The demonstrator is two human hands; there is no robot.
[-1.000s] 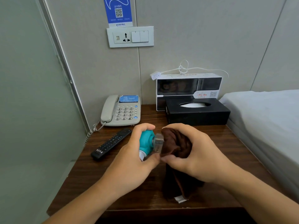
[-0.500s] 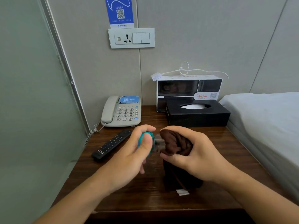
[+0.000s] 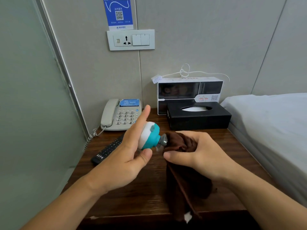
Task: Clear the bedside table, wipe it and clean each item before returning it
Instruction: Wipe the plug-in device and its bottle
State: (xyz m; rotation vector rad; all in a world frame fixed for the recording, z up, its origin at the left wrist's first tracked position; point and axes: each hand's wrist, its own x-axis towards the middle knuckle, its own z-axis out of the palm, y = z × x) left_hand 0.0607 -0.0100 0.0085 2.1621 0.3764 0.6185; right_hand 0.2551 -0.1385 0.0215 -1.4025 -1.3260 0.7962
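Teal-and-white item (image 3: 150,135) gripped in left hand (image 3: 126,161), long axis pointing right into brown cloth (image 3: 178,141) bunched in right hand (image 3: 197,154), touching, above bedside table (image 3: 126,196).

Digits 0–9 on telephone (image 3: 122,116) keypad

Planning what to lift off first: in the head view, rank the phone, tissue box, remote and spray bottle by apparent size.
1. tissue box
2. phone
3. remote, partly hidden by the left hand
4. spray bottle, though it is nearer the camera, so unsure
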